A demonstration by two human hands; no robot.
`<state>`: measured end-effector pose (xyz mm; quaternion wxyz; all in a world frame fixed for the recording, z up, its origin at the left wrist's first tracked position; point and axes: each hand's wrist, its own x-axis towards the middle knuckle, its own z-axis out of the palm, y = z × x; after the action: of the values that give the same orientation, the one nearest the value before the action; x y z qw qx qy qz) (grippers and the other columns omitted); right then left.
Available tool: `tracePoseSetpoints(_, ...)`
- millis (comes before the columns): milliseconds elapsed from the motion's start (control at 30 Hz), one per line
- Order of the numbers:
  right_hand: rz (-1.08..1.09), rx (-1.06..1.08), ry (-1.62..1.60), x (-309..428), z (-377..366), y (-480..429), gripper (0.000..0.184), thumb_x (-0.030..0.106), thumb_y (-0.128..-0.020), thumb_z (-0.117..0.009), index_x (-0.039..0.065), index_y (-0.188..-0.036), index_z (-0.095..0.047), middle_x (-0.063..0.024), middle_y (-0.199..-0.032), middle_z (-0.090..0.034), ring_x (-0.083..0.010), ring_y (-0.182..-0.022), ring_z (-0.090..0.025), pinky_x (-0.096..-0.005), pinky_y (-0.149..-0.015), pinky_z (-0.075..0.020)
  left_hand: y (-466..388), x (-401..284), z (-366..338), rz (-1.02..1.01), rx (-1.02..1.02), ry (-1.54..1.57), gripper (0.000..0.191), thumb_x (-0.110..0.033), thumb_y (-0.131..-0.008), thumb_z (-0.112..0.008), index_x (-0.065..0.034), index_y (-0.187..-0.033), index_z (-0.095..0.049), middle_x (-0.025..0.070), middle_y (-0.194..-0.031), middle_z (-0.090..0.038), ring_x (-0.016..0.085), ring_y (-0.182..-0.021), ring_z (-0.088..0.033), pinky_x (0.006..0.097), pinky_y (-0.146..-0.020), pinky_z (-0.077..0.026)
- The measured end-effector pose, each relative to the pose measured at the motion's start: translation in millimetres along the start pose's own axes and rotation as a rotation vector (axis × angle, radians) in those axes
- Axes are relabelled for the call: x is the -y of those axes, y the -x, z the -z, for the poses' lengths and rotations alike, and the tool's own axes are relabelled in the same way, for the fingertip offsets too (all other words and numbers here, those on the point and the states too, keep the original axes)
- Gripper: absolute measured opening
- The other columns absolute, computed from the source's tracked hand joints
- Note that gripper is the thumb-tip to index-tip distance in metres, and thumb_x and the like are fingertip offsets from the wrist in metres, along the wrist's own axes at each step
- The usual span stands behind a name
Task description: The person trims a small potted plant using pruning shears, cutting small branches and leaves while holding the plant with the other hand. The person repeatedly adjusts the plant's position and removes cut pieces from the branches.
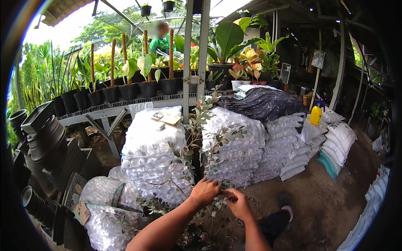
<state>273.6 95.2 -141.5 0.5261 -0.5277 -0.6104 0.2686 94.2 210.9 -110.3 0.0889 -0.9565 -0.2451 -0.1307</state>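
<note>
A small-leaved shrub (pixel 201 116) stands right in front of me, its thin stems rising past both hands. My left hand (pixel 205 189) is closed around a stem of it at the middle of the view. Just to the right, my right hand (pixel 237 202) is at the leafy twigs, thumb and fingers bent close together; whether it pinches a twig or a tie is too small to tell. Pale string-like bits show on the stem above my left hand and near the ground. The shrub's base is partly hidden by my arms.
Stacked white sacks (pixel 232 150) stand behind the shrub, with bulging clear bags (pixel 110 226) at lower left. Black plastic pots (pixel 47 141) are piled left. Potted plants line a bench (pixel 84 117). A yellow sprayer (pixel 315 115) sits on sacks. A person (pixel 161 40) is beyond the bench.
</note>
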Motion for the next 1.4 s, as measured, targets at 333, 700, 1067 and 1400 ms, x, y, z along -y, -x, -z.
tracePoseSetpoints(333, 0.033, -0.072, 0.013, 0.7, 10.3, 1.6, 0.04, 0.008, -0.091, -0.083, 0.007, -0.129, -0.073, -0.0039, -0.096, -0.075, -0.0098, -0.08, -0.064, -0.0287, -0.071, -0.0512, 0.6, -0.2, 8.1, 0.026, 0.051, 0.058, 0.032, -0.017, -0.08, -0.074, -0.0107, -0.11, -0.068, 0.0075, -0.111, -0.069, 0.027, -0.113, -0.068, 0.0415, -0.098, -0.05)
tracePoseSetpoints(700, 0.177, -0.059, 0.137, 1.4, 9.6, -0.8, 0.03, 0.001, -0.084, -0.084, 0.004, -0.114, -0.077, -0.0059, -0.092, -0.071, -0.0157, -0.071, -0.062, -0.0316, -0.065, -0.0503, 0.9, -1.6, 12.4, 0.008, 0.076, 0.052, 0.02, -0.014, -0.092, -0.063, -0.0091, -0.111, -0.069, 0.0077, -0.109, -0.069, 0.026, -0.114, -0.068, 0.0408, -0.098, -0.05)
tracePoseSetpoints(1067, 0.198, -0.037, 0.273, 3.6, 9.6, -1.2, 0.037, 0.005, -0.082, -0.084, 0.005, -0.118, -0.075, -0.0111, -0.103, -0.076, -0.0262, -0.088, -0.073, -0.0375, -0.076, -0.0577, -0.5, -2.3, 9.6, 0.006, 0.01, 0.037, 0.017, -0.022, -0.097, -0.063, -0.0097, -0.107, -0.07, 0.0063, -0.106, -0.071, 0.025, -0.11, -0.069, 0.0398, -0.096, -0.052)
tracePoseSetpoints(1400, 0.352, 0.268, 0.825, 40.7, 25.6, -12.5, 0.029, 0.014, -0.085, -0.08, 0.009, -0.113, -0.076, -0.0058, -0.101, -0.074, -0.0292, -0.104, -0.068, -0.0432, -0.094, -0.0548, -1.6, -2.6, 1.3, -0.022, -0.065, -0.02, 0.012, -0.021, -0.092, -0.064, -0.0119, -0.098, -0.07, 0.0041, -0.098, -0.068, 0.023, -0.102, -0.071, 0.0386, -0.091, -0.052)
